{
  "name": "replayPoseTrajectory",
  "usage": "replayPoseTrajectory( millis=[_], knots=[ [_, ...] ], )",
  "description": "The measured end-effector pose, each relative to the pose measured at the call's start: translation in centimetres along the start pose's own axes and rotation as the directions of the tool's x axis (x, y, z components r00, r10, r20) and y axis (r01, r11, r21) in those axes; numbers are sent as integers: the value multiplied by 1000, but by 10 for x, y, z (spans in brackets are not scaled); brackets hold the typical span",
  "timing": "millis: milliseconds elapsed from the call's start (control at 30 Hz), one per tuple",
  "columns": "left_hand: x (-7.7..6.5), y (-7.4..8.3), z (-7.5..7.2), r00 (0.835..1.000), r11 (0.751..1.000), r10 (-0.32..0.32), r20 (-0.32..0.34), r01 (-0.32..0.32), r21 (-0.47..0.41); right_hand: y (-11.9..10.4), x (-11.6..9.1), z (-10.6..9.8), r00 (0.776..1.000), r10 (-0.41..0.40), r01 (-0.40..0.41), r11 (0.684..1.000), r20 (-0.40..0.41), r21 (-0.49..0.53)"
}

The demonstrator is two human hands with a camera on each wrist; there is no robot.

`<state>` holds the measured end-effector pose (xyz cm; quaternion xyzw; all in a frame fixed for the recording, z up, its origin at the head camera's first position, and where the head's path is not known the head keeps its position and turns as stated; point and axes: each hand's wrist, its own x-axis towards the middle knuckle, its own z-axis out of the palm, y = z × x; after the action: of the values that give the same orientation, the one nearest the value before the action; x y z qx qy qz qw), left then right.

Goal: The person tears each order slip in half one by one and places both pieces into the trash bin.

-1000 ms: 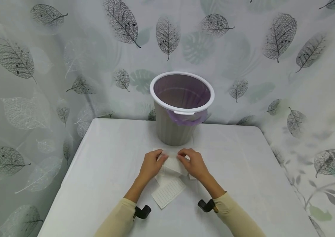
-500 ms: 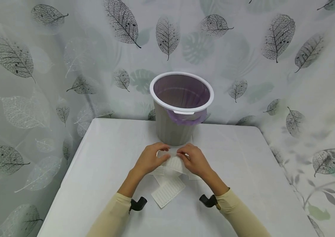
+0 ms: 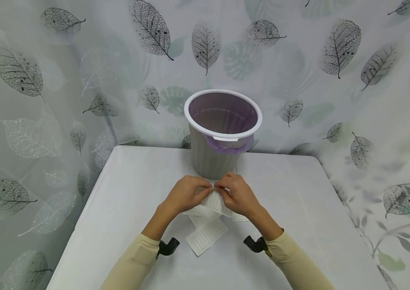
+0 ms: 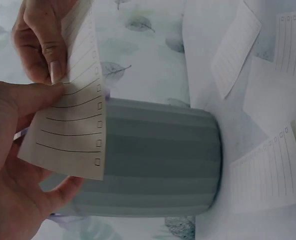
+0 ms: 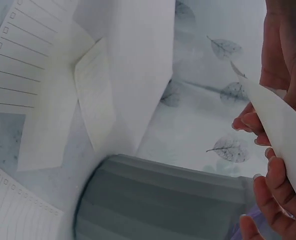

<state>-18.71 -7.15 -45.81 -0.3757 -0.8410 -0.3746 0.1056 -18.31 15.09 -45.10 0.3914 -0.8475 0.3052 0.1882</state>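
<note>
Both hands hold one small sheet of checklist paper (image 3: 215, 203), ruled with lines and little boxes, above the white table. My left hand (image 3: 186, 193) pinches it between thumb and fingers, the thumb lying on the printed side in the left wrist view. Fingertips of my right hand (image 3: 237, 193) pinch the same sheet close beside the left ones, at its upper edge in the head view. From the right wrist side, the blank back of the sheet (image 5: 282, 130) shows, slightly bent, with fingers behind and below it.
Several loose paper slips (image 3: 206, 235) lie overlapping on the table (image 3: 132, 209) under the hands. Just beyond them stands a grey ribbed bin (image 3: 210, 159) with a white rim and purple liner. A leaf-patterned curtain (image 3: 117, 80) hangs behind the table.
My left hand has shifted its hold, reaching outward and then in beside the right fingertips. The right hand has moved slightly, and both now grip the sheet's upper edge close together.
</note>
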Motion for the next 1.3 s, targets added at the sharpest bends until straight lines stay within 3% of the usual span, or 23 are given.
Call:
replayPoseTrajectory(
  millis=[200, 367, 667, 933, 1300],
  knots=[
    [0, -2, 0, 989, 993, 111, -92, -114, -21, -3, 1, -3, 999, 36, -35, 998, -13, 43],
    [-1, -1, 2, 978, 988, 153, -145, -149, 33, -4, 2, -4, 996, 74, -69, 990, -41, 120],
    [-3, -1, 4, 960, 982, 186, -210, -180, 48, -4, 2, -4, 992, 116, -100, 965, -54, 241],
    [-3, -3, 5, 951, 980, 198, -237, -199, 18, -6, 2, -8, 982, 190, -174, 925, -16, 337],
    [-4, -5, 4, 946, 982, 187, -266, -187, 25, -6, 1, -9, 963, 267, -235, 897, -36, 374]
  ],
)
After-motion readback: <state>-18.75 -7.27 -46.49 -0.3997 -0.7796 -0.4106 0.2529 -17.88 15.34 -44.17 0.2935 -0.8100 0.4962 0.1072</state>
